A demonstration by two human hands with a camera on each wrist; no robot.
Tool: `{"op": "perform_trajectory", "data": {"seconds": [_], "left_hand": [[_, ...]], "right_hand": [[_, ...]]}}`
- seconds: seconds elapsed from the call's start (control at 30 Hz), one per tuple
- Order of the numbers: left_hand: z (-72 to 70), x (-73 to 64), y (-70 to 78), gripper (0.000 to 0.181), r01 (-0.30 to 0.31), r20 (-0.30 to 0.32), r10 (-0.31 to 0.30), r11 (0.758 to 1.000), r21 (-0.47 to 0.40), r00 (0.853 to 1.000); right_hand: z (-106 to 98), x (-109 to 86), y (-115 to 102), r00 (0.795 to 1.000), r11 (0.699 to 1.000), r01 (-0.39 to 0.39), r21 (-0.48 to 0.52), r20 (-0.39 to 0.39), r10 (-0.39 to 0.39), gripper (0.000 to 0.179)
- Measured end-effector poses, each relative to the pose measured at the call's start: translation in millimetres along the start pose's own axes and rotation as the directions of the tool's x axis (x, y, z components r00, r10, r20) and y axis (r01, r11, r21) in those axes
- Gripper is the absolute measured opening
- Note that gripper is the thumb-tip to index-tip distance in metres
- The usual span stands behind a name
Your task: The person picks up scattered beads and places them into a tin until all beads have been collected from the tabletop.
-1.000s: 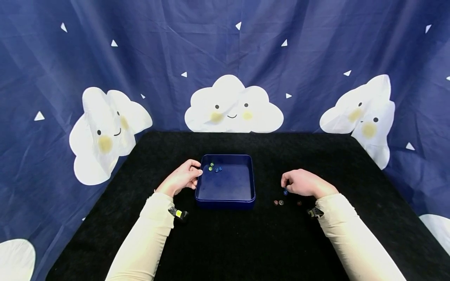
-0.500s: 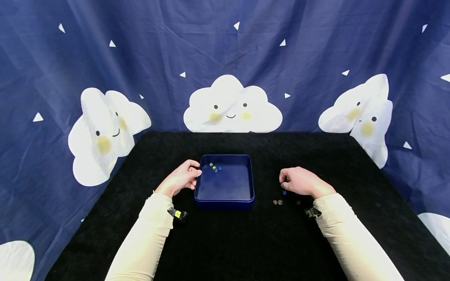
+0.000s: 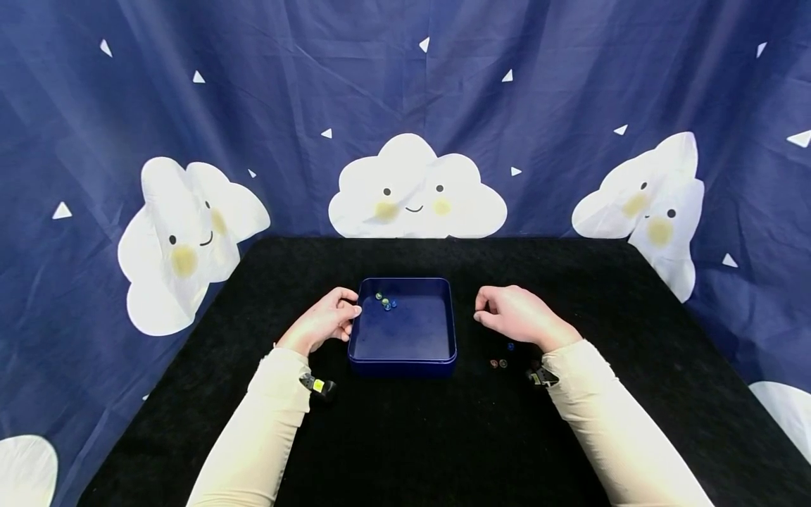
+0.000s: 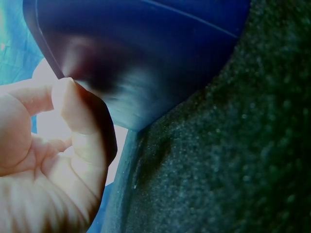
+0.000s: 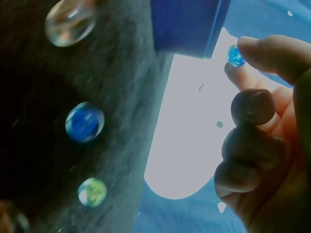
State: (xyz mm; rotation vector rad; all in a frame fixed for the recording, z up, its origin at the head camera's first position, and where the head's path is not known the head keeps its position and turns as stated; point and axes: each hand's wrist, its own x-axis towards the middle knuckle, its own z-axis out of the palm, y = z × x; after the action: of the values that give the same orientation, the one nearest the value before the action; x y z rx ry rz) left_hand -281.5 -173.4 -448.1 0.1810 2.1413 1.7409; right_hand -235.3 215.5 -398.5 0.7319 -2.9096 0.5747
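My left hand (image 3: pixel 322 320) holds the left wall of a square blue tray (image 3: pixel 403 368), its thumb and fingers at the rim (image 4: pixel 56 73). Inside the tray, several green and blue glass marbles (image 3: pixel 385 301) lie near the far left corner. Raised just right of the tray, my right hand (image 3: pixel 516 315) pinches a small blue marble (image 5: pixel 235 56) between thumb and index finger; the other fingers are curled. Below this hand on the black cloth lie another blue marble (image 5: pixel 85 122), a green one (image 5: pixel 92 192) and a clear one with orange streaks (image 5: pixel 70 23).
A reddish marble (image 3: pixel 494 364) lies on the cloth right of the tray, beside a clear one (image 3: pixel 503 364). The black table cloth (image 3: pixel 405 436) reaches back to a blue curtain (image 3: pixel 291 84) with white clouds. Each wrist bears a small black camera (image 3: pixel 319 386).
My right hand has lifted off the cloth and moved left toward the tray with a blue marble. One green marble in the tray has rolled slightly. The left hand stays at the rim.
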Motion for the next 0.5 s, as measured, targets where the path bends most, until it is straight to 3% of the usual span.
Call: {"op": "perform_trajectory", "data": {"seconds": [0.5], "left_hand": [[-0.3, 0.8, -0.6, 0.046, 0.002, -0.003, -0.002, 1.000, 0.003, 1.000]], "right_hand": [[-0.5, 18.8, -22.6, 1.000, 0.999, 0.023, -0.024, -0.013, -0.023, 0.011]]}}
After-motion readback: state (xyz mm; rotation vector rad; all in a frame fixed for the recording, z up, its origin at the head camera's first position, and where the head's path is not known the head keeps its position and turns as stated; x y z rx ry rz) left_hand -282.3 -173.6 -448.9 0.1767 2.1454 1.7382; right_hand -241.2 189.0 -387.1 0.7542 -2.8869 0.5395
